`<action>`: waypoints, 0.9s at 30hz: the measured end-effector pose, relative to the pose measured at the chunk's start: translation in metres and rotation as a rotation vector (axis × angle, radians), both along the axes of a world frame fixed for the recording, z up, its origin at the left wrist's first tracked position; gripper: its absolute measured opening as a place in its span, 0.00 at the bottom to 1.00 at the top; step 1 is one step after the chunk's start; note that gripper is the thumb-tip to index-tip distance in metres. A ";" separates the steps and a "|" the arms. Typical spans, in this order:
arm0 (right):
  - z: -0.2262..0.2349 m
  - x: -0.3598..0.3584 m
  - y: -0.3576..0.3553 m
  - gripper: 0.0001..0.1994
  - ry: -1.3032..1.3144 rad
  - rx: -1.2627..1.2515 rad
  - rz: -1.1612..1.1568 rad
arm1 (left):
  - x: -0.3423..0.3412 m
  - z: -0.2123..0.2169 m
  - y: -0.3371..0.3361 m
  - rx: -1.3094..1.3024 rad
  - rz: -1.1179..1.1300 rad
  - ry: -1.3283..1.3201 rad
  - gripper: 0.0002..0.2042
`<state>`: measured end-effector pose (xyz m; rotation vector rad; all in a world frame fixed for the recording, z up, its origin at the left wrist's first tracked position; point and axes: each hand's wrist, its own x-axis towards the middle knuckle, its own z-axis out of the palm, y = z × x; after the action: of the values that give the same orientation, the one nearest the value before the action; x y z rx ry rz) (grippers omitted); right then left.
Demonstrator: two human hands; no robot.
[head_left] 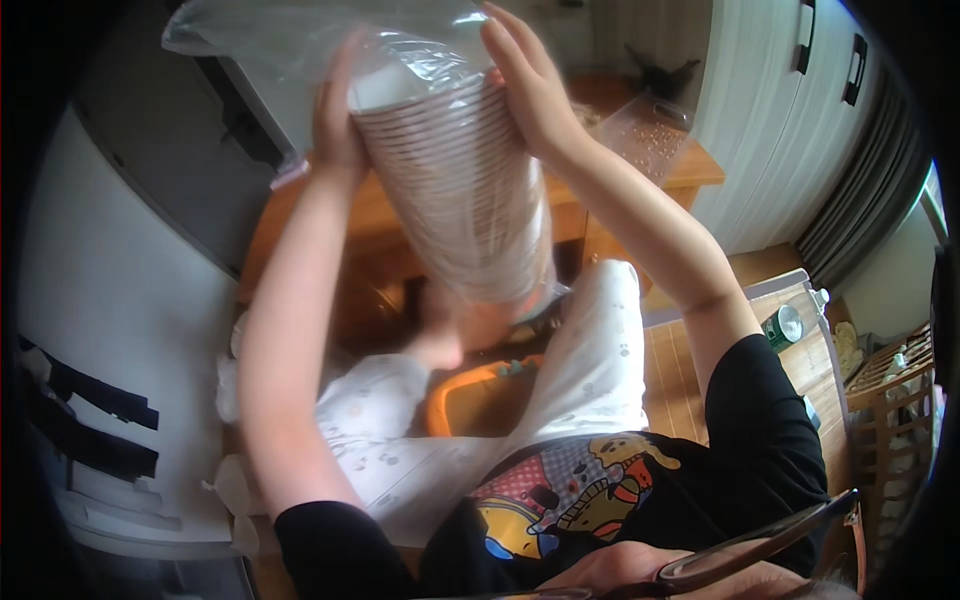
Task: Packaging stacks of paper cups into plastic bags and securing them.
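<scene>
A tall stack of nested paper cups [455, 185] with pale rims is raised in front of me, tilted, its wide end up. A loose clear plastic bag [260, 35] wraps the stack and billows out around its upper end. My left hand [340, 115] presses against the left side of the cups near the top; its fingers are partly blurred. On the opposite side, my right hand [530, 90] bears on the upper cups with its fingers pointing upward. The stack is clamped between both hands. Its lower end hangs above my legs.
Beyond the stack stands a wooden desk [705, 165] with a clear plastic tray [650, 140] holding small bits. White cabinet doors [755, 100] rise behind. An orange-rimmed container [440, 395] sits between my legs. At right, a green can [783, 327] lies near a slatted wooden rack [890, 410].
</scene>
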<state>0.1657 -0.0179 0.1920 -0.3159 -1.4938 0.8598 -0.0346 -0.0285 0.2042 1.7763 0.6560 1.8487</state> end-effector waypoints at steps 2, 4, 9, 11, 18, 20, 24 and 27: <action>-0.022 -0.004 0.011 0.31 0.047 0.062 0.056 | -0.004 -0.015 0.002 0.029 0.006 0.035 0.25; -0.046 -0.015 0.023 0.30 0.138 0.096 0.123 | -0.008 -0.033 0.005 0.009 0.102 0.056 0.24; -0.099 -0.028 0.024 0.31 0.048 -0.020 -0.038 | -0.030 -0.084 0.006 -0.015 0.246 0.200 0.27; -0.114 -0.027 0.024 0.30 0.035 -0.047 0.036 | -0.034 -0.101 0.004 0.045 0.382 0.306 0.27; -0.157 -0.015 0.029 0.30 -0.056 0.163 -0.004 | -0.030 -0.140 -0.012 0.160 0.536 0.638 0.21; -0.165 -0.020 0.028 0.30 -0.087 0.155 0.007 | -0.041 -0.154 -0.014 0.115 0.531 0.646 0.20; -0.172 -0.017 0.029 0.29 -0.065 0.131 0.061 | -0.037 -0.159 -0.018 0.049 0.498 0.585 0.21; -0.176 -0.016 0.030 0.29 -0.056 0.110 0.049 | -0.024 -0.152 -0.028 0.021 0.448 0.538 0.23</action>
<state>0.1501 0.0123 0.0159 -0.2241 -1.6005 0.8096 -0.0582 -0.0565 0.0524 2.3060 1.3298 1.6247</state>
